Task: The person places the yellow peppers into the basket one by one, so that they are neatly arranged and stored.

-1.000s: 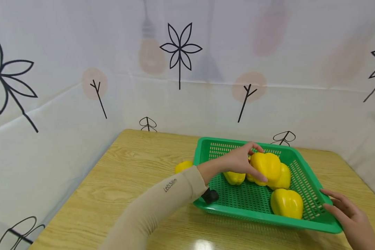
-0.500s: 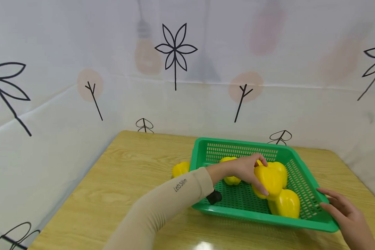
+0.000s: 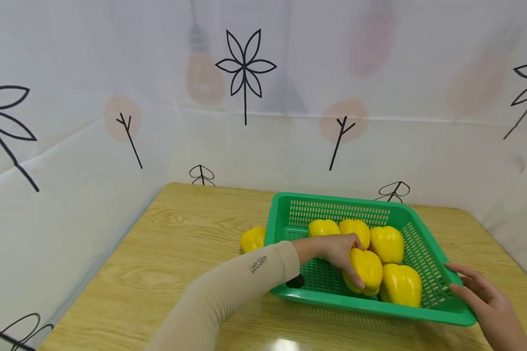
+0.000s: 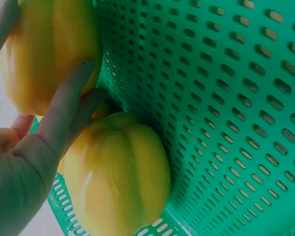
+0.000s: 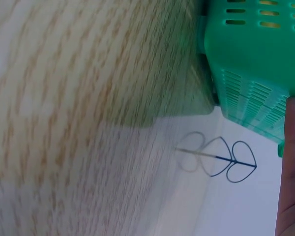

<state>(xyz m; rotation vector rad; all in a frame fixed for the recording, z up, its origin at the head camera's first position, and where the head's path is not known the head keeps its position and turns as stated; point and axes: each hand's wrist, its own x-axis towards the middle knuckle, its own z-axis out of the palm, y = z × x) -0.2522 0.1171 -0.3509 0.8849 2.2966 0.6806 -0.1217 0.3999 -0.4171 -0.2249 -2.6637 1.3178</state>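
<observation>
A green plastic basket [image 3: 334, 201] with slotted walls stands on the table, several yellow bell peppers in it. My left hand [image 3: 340, 251] reaches in from the left and grips one yellow bell pepper [image 3: 369, 273] between thumb and fingers, low at the front of the basket. In the left wrist view that held pepper [image 4: 49, 54] is close up, with another bell pepper [image 4: 118, 177] beside it. At the basket's right side, my right hand [image 3: 492, 302] holds the rim near the front corner. The right wrist view has just one finger [image 5: 294, 162] against the basket's outside.
Along the back of the basket lie several peppers, one of them a bell pepper [image 3: 386, 245] at the right. Another bell pepper [image 3: 252, 239] lies on the wooden table [image 3: 158, 273], left of the basket. A patterned white curtain [image 3: 281, 146] hangs behind the table.
My left hand has brought the held pepper forward and down, from above the back peppers to beside the front right one. The right hand stays on the rim.
</observation>
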